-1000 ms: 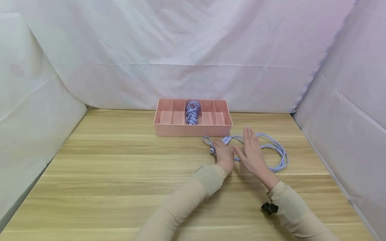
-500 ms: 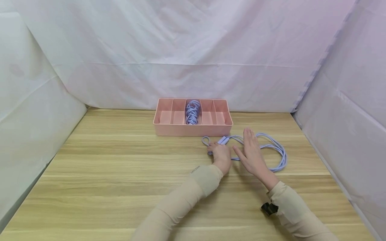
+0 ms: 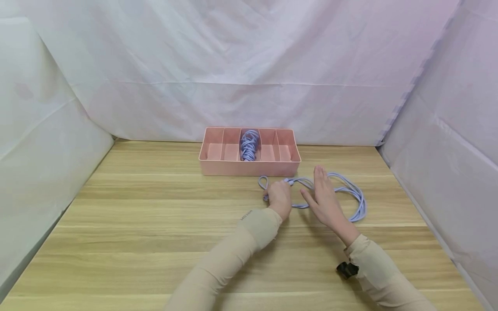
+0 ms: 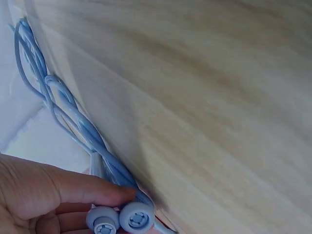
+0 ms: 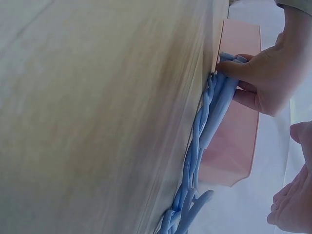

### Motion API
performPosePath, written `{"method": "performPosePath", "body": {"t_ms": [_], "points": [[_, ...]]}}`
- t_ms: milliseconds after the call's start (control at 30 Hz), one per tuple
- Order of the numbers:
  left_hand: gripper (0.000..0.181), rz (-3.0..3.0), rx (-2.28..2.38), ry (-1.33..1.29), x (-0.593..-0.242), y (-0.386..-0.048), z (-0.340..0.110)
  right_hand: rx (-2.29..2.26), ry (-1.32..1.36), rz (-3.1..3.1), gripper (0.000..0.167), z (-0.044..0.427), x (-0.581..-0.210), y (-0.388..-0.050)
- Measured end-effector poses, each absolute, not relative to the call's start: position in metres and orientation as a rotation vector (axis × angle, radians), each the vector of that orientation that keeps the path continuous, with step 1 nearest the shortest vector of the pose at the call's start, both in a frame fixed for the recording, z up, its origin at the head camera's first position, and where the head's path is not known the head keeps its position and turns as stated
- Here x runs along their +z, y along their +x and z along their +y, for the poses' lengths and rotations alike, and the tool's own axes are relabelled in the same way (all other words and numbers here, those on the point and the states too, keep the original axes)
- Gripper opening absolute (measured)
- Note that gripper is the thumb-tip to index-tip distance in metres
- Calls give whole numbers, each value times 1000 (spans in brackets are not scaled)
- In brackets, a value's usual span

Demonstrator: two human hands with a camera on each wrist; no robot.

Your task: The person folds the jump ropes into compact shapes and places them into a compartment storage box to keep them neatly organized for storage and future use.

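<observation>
While left hand (image 3: 279, 198) pinches handles (image 5: 219, 112), straight-fingered right hand (image 3: 327, 202) holds nothing; bundle (image 3: 248, 152) in box (image 3: 233, 168) beyond hands, rope (image 3: 361, 206) beside them not yet.

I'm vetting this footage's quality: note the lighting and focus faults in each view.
Head: fairly even light, soft shadows beneath the sleeves, pinkish tint on the upper-right cloth; left wrist: dim, bluish, grain blurred on the table, soft shadow beside the rope; right wrist: bluish too, table grain smeared.
</observation>
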State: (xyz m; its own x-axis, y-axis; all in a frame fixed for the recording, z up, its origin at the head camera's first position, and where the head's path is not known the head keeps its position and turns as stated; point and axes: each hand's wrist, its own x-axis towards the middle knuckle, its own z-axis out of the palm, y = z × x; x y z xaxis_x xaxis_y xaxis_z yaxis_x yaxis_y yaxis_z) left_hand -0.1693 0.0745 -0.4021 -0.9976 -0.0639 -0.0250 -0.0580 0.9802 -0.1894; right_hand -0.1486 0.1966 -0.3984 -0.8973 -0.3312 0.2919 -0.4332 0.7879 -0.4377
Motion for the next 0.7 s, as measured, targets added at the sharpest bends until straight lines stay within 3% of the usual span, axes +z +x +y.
{"method": "performPosePath", "body": {"t_ms": [467, 700], "points": [[2, 3287, 64, 360, -374, -166, 19, 866, 579, -2731, 66, 187, -390, -160], [10, 3276, 376, 491, -345, -152, -17, 991, 482, -2735, 56, 183, -382, -172]]}}
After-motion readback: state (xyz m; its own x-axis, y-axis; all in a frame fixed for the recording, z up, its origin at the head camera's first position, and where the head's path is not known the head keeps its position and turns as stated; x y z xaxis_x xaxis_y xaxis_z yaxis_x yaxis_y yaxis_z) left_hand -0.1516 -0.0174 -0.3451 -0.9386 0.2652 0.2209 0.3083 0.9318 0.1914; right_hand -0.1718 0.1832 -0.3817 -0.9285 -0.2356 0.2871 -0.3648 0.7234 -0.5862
